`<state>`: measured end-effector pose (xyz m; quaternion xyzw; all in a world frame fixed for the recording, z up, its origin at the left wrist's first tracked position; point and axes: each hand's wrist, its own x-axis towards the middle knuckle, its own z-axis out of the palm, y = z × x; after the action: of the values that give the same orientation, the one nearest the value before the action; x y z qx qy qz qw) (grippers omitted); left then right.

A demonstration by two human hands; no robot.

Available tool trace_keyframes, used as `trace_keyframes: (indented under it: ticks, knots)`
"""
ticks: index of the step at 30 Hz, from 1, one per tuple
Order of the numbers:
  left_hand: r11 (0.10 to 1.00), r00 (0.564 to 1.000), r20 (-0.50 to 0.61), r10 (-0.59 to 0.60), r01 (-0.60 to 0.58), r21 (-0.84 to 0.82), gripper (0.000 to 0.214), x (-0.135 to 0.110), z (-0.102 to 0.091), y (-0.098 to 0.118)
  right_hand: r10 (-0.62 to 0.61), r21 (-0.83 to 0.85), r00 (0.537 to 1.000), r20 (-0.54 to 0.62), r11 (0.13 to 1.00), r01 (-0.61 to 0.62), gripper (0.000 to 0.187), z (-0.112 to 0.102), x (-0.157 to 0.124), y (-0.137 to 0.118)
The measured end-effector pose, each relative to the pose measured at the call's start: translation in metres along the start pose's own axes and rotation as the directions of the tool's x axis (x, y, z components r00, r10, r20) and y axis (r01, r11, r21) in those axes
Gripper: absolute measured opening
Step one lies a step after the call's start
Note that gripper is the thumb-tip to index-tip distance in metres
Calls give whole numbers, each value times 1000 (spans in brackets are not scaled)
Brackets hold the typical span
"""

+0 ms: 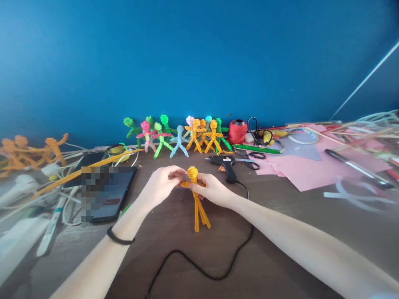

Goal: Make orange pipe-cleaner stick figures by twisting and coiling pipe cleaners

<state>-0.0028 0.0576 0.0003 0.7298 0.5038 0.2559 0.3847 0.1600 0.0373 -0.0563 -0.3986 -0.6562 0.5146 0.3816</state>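
Between my two hands, above the dark table [174,274], is an orange pipe-cleaner figure [193,173] with a round coiled head. Its loose straight stems hang down below the body. My left hand [165,182] pinches the figure's arm on the left side, just under the head. On the other side, the fingers of my right hand [215,189] are closed round the body and the other arm. Part of the torso is hidden behind my fingers. Just right of my right hand lies a black glue gun [229,167].
Several coiled pipe-cleaner figures [163,141] stand along the blue wall. Orange figures [23,151], cables and a tablet [114,195] lie left. A red spool [238,132], a green pen [257,148], pink paper [299,172] and scissors [254,160] lie right. The black cord [199,270] crosses in front.
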Motion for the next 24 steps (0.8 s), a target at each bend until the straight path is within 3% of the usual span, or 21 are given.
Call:
trace_keyframes:
  ticks: [6, 14, 24]
  knots:
    - [999, 998, -58, -10, 12, 31, 17, -5, -1, 8, -1, -40, 1000, -12, 999, 0, 17, 0, 0, 1]
    - [979, 981, -120, -153, 134, -153, 18, -3, 4, 8, -37, -67, 998, -53, 997, 33, 13, 0, 0, 0]
    - [955, 988, -73, -133, 108, -278, 15, -2, 11, 1, -21, 4, 998, -52, 1000, 21, 15, 1, 0, -4]
